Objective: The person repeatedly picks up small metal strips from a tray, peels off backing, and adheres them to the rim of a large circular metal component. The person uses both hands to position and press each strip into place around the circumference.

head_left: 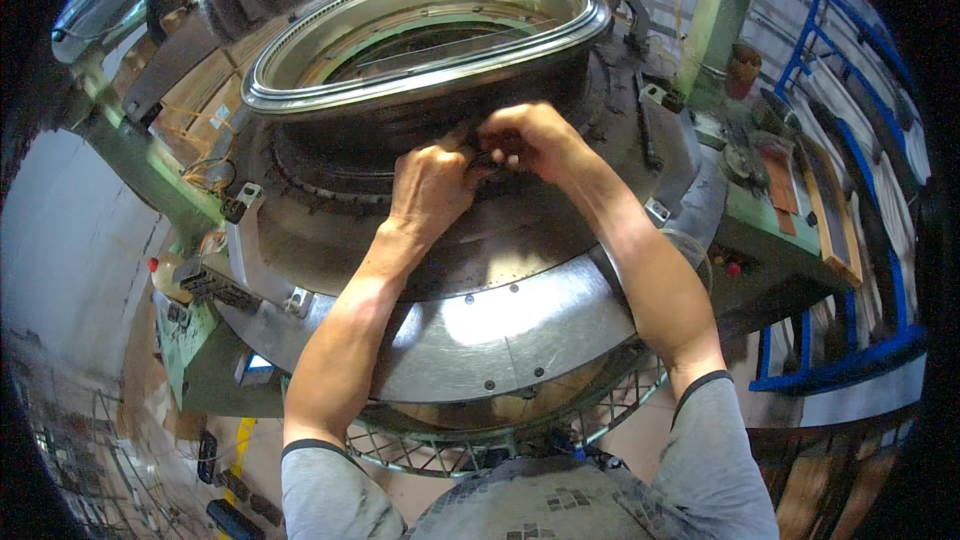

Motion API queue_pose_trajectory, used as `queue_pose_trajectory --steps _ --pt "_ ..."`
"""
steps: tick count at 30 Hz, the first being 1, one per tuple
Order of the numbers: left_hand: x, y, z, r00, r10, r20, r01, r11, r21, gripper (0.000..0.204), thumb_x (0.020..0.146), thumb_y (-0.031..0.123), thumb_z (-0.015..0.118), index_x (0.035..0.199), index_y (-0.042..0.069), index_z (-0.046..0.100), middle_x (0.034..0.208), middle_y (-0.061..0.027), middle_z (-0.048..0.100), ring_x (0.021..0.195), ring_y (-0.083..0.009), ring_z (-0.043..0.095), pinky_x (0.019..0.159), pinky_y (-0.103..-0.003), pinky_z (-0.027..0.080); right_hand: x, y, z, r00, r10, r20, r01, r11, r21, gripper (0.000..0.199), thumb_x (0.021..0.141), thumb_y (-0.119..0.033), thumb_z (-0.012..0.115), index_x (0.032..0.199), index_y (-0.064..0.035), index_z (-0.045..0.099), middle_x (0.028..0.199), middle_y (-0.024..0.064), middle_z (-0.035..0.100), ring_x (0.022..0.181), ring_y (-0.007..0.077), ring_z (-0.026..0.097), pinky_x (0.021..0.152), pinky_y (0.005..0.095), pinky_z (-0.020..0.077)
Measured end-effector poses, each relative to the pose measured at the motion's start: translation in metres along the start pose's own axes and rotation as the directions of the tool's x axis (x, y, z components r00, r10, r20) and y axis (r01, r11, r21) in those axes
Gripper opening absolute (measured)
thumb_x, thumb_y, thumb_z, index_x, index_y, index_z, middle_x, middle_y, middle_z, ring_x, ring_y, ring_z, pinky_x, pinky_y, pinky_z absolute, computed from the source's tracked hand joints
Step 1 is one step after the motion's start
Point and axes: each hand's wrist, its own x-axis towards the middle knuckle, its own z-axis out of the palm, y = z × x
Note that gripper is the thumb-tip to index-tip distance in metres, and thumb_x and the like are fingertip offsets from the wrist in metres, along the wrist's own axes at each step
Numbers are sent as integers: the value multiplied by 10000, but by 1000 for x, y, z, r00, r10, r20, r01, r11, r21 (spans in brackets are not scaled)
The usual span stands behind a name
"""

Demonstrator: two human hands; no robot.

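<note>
Both arms reach forward over a large round metal machine part, a dark dished surface (540,230) with a shiny steel ring plate (490,340) along its near side. My left hand (432,185) is closed, its fingers curled beside the dark wall under the raised ring. Close against it on the right, my right hand (535,143) is bent at the wrist with fingertips pinched together. The fingertips of the two hands nearly meet. Whatever lies between them is too dark and small to make out. Above and beyond them sits a tilted, polished metal ring (430,90) with a wide opening.
Green machine posts stand at the left (150,160) and right (710,30). A small clamp block (655,210) sits on the right side of the plate. Tools and parts lie on the right-hand bench (760,165). A blue rack (840,380) stands farther right. Orange cords (205,175) hang at the left.
</note>
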Motion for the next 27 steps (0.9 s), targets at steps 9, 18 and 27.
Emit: queue_pose_trajectory --steps 9,18,27 --pt "6 -4 0 979 41 201 -58 995 80 439 790 223 782 1212 125 714 1452 -40 541 858 -364 721 769 -444 595 -67 16 13 865 -498 62 368 546 -753 356 692 -24 559 995 34 737 871 158 752 769 248 728 709 353 590" --pt "-34 -56 -47 958 34 284 -131 935 329 402 810 271 783 1188 158 710 1078 -118 658 779 -301 725 683 -427 591 -271 46 -28 744 -662 -90 354 506 -787 137 768 3 573 831 23 692 804 78 705 674 135 636 603 266 490" --pt "-86 -96 -95 925 -320 204 260 926 275 462 720 39 788 1167 1 675 1291 -233 624 1184 -377 611 1002 -430 499 -440 170 -107 416 -76 -906 -100 987 -129 138 932 -197 705 896 -64 702 703 -6 656 583 82 601 542 229 496"
